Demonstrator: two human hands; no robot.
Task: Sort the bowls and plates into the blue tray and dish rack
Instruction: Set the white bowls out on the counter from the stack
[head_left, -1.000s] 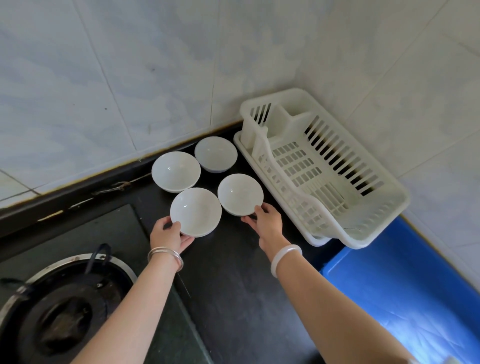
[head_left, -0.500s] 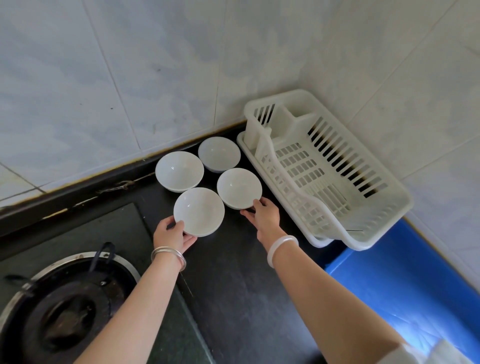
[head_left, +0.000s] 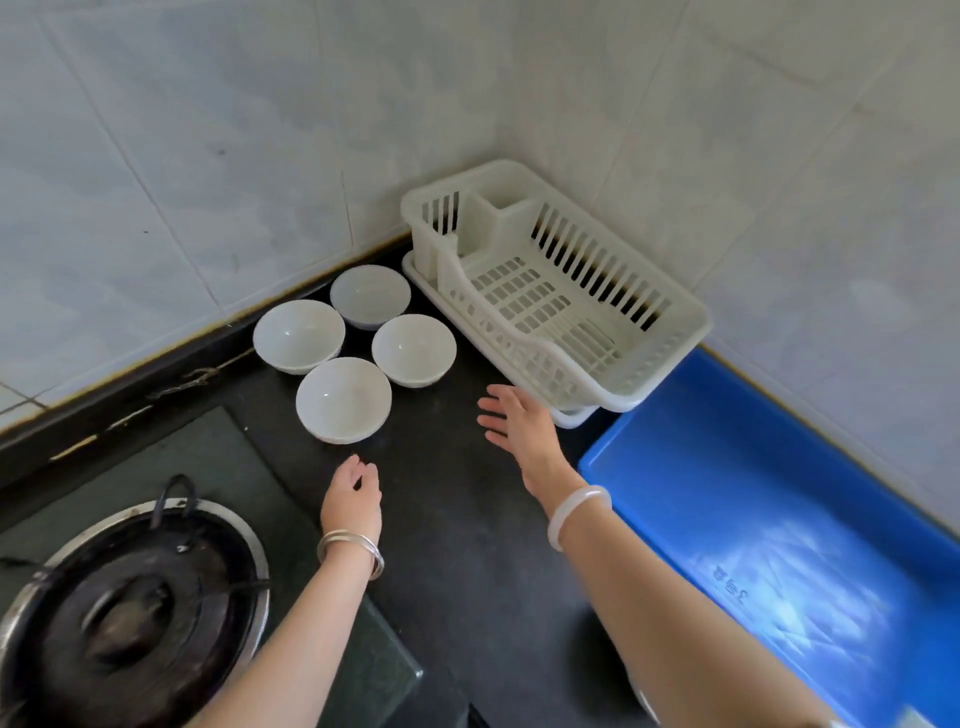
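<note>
Several white bowls stand upright in a cluster on the black counter: a near one (head_left: 343, 399), one to its right (head_left: 414, 349), one at the left (head_left: 298, 335) and one at the back (head_left: 370, 294). The white dish rack (head_left: 670, 306) sits in the wall corner with nothing in it. The blue tray (head_left: 727, 499) lies to the right. My left hand (head_left: 353, 496) hovers just below the near bowl, fingers loosely curled, holding nothing. My right hand (head_left: 511, 423) is spread open between the bowls and the rack's near end, touching neither.
A gas burner (head_left: 130, 618) with a black grate sits at the lower left on a glass stove top. Tiled walls close in the back and right. The black counter (head_left: 457, 519) runs between the stove and the blue tray.
Both hands have let go of the two near bowls and pulled back toward me. The bowls stay where they were set. The view has shifted slightly.
</note>
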